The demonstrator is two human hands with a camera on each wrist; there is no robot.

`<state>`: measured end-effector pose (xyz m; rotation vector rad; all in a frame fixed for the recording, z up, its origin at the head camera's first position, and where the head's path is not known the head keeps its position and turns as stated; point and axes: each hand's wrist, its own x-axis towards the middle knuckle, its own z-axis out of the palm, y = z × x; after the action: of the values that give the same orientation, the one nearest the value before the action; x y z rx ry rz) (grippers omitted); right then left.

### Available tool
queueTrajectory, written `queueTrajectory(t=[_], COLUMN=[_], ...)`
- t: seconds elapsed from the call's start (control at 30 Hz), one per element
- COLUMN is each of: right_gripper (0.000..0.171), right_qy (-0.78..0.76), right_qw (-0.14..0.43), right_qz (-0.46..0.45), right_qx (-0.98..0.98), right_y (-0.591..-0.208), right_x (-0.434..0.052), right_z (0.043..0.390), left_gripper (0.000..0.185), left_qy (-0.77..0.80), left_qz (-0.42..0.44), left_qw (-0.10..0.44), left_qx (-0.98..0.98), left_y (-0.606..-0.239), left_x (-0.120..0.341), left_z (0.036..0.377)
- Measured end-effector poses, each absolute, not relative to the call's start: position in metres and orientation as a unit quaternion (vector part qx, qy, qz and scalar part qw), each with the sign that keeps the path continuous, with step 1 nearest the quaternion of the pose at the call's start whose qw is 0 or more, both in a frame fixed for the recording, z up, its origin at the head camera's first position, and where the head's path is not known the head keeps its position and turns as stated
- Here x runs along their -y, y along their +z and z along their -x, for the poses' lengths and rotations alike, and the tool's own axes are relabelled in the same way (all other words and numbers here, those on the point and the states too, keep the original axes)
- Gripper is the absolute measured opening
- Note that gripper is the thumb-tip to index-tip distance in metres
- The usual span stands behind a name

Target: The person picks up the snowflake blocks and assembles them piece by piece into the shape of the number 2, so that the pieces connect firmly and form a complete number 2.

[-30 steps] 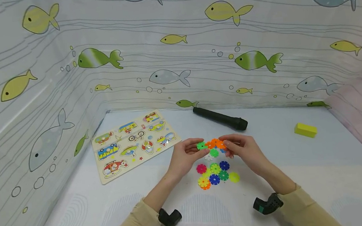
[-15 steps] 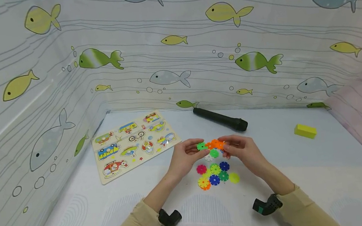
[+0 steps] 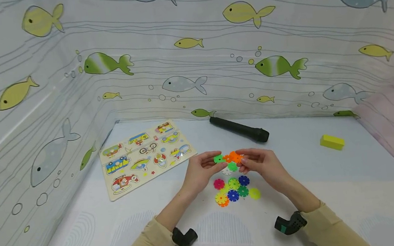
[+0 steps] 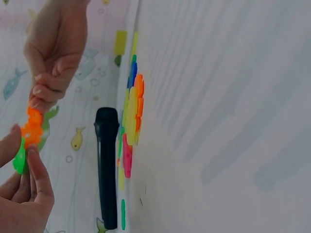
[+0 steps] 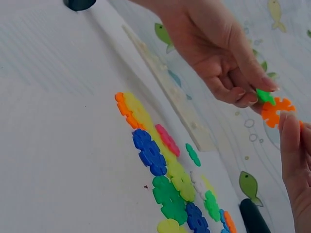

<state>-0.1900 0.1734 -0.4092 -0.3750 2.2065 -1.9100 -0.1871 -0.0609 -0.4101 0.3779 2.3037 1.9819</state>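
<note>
Above the table, my left hand [image 3: 202, 170] pinches a green notched plastic disc [image 3: 219, 159] between thumb and fingers. Joined to it are orange discs [image 3: 236, 157], which my right hand [image 3: 266, 168] pinches from the other side. In the left wrist view, the green disc [image 4: 19, 156] and orange discs [image 4: 33, 127] form a short chain between both hands. Below the hands lies a loose pile of similar discs, among them a pink disc [image 3: 219, 183], a dark blue disc [image 3: 233, 195] and a dark green disc [image 5: 170, 199]. Fingers partly cover the held discs.
A wooden vehicle puzzle board [image 3: 151, 172] lies at the back left. Behind the hands is a black microphone [image 3: 239, 129]. A yellow block [image 3: 332, 142] sits on the right. Fish-patterned sheeting [image 3: 183, 60] walls in the table's back and sides.
My right hand has shifted slightly left toward the left hand, still pinching the orange discs. My left hand keeps its hold, and the pile on the table is unchanged.
</note>
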Motion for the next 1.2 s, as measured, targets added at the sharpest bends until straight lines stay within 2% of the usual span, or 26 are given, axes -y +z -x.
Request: queueTrajectory(t=[0.5,0.87,1.2], right_gripper=[0.042,0.042,0.044], right_qy=[-0.661,-0.656,-0.663], right_qw=[0.105,0.092,0.085], right_qz=[0.114,0.098,0.102], right_qx=[-0.735,-0.742,-0.737], right_y=[-0.4061,-0.4073,-0.411], right_x=[-0.1685,-0.1646,-0.164], right_z=[0.185,0.1836,0.1848], left_gripper=[0.039,0.038,0.046], left_qy=[0.651,0.654,0.65], left_qz=[-0.118,-0.114,-0.13], left_qw=[0.037,0.011,0.068], left_qx=[-0.749,-0.748,-0.746], left_y=[-0.4051,-0.4101,-0.4117], left_x=[0.0612,0.0577,0.0569], left_z=[0.1835,0.1836,0.1832])
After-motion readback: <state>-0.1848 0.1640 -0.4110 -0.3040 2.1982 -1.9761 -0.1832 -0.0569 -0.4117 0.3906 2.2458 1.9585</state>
